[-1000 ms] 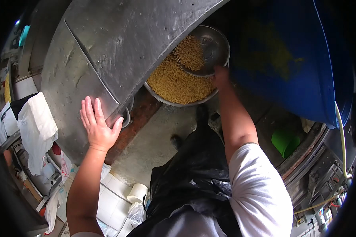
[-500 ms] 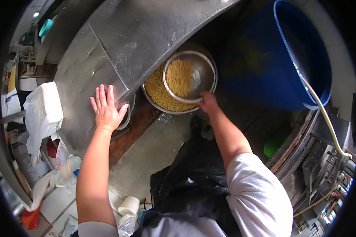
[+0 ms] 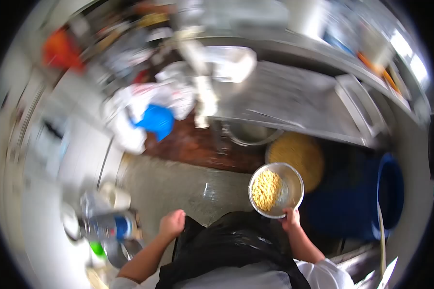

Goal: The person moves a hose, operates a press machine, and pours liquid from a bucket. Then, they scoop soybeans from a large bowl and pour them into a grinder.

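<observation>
My right hand [image 3: 290,219] grips the near rim of a metal bowl [image 3: 291,192]. Yellow beans or kernels [image 3: 265,190] lie heaped on the bowl's left side. Beyond it, partly under the metal table [image 3: 299,91], stands a wide container of similar yellow contents [image 3: 296,156], blurred. My left hand [image 3: 172,223] hangs over the floor at the left of my black apron [image 3: 236,245], its fingers curled in, touching nothing around it; whether anything is inside the fingers is hidden.
A blue barrel [image 3: 345,202] stands at the right with a pale hose [image 3: 382,236]. White bags [image 3: 173,96] and a blue item [image 3: 158,121] lie on the upper left. A plastic bottle [image 3: 112,227] and a white cup [image 3: 115,196] are at the lower left.
The view has turned to the left. My right hand has drawn the bowl out from over the big container, towards me. My left hand has left the metal table and its fingers have curled.
</observation>
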Tool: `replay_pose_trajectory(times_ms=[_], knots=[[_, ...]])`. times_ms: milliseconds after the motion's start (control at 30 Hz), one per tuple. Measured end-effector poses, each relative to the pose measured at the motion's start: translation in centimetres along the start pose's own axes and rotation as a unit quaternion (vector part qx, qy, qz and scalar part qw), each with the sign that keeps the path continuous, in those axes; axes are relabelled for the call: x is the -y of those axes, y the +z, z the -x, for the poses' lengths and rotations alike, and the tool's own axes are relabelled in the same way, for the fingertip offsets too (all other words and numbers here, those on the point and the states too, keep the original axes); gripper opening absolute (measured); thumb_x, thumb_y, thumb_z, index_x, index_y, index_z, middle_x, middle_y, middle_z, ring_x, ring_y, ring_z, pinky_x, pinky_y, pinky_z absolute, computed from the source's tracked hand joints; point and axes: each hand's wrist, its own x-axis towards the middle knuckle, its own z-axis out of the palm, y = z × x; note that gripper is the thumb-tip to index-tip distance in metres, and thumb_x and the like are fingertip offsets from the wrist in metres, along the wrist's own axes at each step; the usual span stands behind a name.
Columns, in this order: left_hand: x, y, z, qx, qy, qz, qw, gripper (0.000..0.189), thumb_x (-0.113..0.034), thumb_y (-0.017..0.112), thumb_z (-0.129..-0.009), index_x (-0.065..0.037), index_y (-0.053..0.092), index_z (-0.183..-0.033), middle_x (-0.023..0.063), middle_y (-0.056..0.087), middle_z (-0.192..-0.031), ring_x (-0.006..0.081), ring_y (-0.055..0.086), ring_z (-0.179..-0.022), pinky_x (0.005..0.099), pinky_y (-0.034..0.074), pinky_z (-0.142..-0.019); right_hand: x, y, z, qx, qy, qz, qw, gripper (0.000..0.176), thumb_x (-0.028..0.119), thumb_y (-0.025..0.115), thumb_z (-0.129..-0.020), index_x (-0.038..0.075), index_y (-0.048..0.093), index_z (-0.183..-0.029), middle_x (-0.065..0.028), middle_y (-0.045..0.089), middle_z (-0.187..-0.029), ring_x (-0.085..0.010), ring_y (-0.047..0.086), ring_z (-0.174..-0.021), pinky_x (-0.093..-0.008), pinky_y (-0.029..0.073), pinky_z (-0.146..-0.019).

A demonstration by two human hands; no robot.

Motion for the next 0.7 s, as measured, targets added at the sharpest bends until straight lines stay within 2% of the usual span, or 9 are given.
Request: replay_pose_trajectory(times_ms=[67, 200, 233, 333, 433, 467, 500, 567, 700], knots=[[4.9, -5.4, 8.9, -0.052, -0.148, -0.037, 0.987, 0.03, -0.03, 0.053, -0.104, -0.005, 0.07, -0.103, 0.0203, 0.071, -0.092, 0.0449, 0.068, -0.088, 0.052, 0.055, -0.079, -2.8, 4.6, 1.1, 0.11, 0.017, -0.01, 0.994, 0.06, -0.002, 0.052, -0.078, 0.005, 0.048, -0.137, -0.0159, 0.063, -0.12, -0.0363, 0.069, -0.098, -0.0549, 0.065, -0.071], [7.7, -16.2, 21.5, -0.156, -0.379, -0.061, 0.91, 0.033, -0.031, 0.051, -0.105, -0.004, 0.07, -0.101, 0.0217, 0.07, -0.092, 0.0453, 0.067, -0.092, 0.0522, 0.053, -0.079, -6.3, 19.1, 7.0, 0.173, 0.037, 0.086, 0.981, 0.062, -0.002, 0.054, -0.075, 0.006, 0.048, -0.137, -0.0159, 0.061, -0.118, -0.0375, 0.069, -0.096, -0.055, 0.063, -0.069], [7.8, -22.3, 20.8, -0.133, -0.417, -0.05, 0.898, 0.033, -0.031, 0.051, -0.105, -0.004, 0.07, -0.101, 0.0217, 0.07, -0.092, 0.0453, 0.067, -0.092, 0.0522, 0.053, -0.079, -4.7, 23.8, 11.2, 0.16, 0.061, 0.125, 0.977, 0.062, -0.002, 0.054, -0.075, 0.006, 0.048, -0.137, -0.0159, 0.061, -0.118, -0.0375, 0.069, -0.096, -0.055, 0.063, -0.069], [6.6, -22.3, 25.6, -0.232, -0.49, -0.03, 0.84, 0.032, -0.032, 0.056, -0.103, -0.004, 0.07, -0.101, 0.0214, 0.069, -0.089, 0.0447, 0.066, -0.09, 0.0517, 0.052, -0.077, -8.7, 32.4, 10.9, 0.269, 0.091, 0.144, 0.948, 0.069, -0.003, 0.053, -0.077, 0.008, 0.044, -0.145, -0.0169, 0.058, -0.133, -0.0421, 0.065, -0.113, -0.0618, 0.061, -0.081], [7.1, -20.2, 28.4, -0.291, -0.442, -0.031, 0.848, 0.03, -0.032, 0.063, -0.1, -0.003, 0.07, -0.103, 0.0204, 0.07, -0.094, 0.0431, 0.066, -0.094, 0.0493, 0.052, -0.082, -13.2, 41.5, 13.4, 0.362, 0.092, 0.2, 0.906, 0.07, -0.003, 0.052, -0.079, 0.008, 0.042, -0.148, -0.0169, 0.055, -0.138, -0.0424, 0.063, -0.119, -0.0626, 0.06, -0.084], [10.4, -29.6, 26.5, -0.266, -0.412, -0.027, 0.871, 0.03, -0.031, 0.065, -0.099, -0.002, 0.07, -0.105, 0.0199, 0.07, -0.099, 0.0425, 0.065, -0.097, 0.0489, 0.052, -0.085, -12.8, 49.1, 20.1, 0.331, 0.115, 0.223, 0.91, 0.07, -0.003, 0.052, -0.08, 0.008, 0.042, -0.148, -0.017, 0.055, -0.138, -0.0418, 0.062, -0.119, -0.0627, 0.06, -0.085], [10.5, -28.6, 26.7, -0.307, -0.371, -0.049, 0.875, 0.031, -0.03, 0.067, -0.097, -0.001, 0.07, -0.107, 0.0194, 0.07, -0.104, 0.0419, 0.065, -0.1, 0.0486, 0.052, -0.088, -14.1, 52.1, 20.2, 0.369, 0.12, 0.232, 0.892, 0.069, -0.003, 0.052, -0.08, 0.008, 0.042, -0.148, -0.0171, 0.055, -0.138, -0.0412, 0.062, -0.12, -0.0628, 0.06, -0.085], [10.7, -28.3, 28.2, -0.328, -0.402, -0.03, 0.854, 0.032, -0.03, 0.067, -0.097, 0.0, 0.069, -0.109, 0.0202, 0.069, -0.108, 0.0423, 0.064, -0.103, 0.0489, 0.051, -0.091, -17.6, 55.9, 20.9, 0.426, 0.14, 0.243, 0.861, 0.068, -0.004, 0.053, -0.081, 0.008, 0.043, -0.147, -0.017, 0.055, -0.138, -0.0405, 0.062, -0.119, -0.0631, 0.06, -0.085], [21.1, -34.6, 26.9, -0.318, -0.44, 0.027, 0.84, 0.044, -0.031, 0.068, -0.097, 0.003, 0.063, -0.124, 0.0248, 0.065, -0.123, 0.0433, 0.06, -0.116, 0.0491, 0.047, -0.101, -28.7, 68.0, 24.8, 0.439, 0.185, 0.288, 0.831, 0.057, -0.003, 0.053, -0.085, 0.006, 0.047, -0.141, -0.0151, 0.061, -0.128, -0.0356, 0.068, -0.107, -0.0508, 0.064, -0.076]])
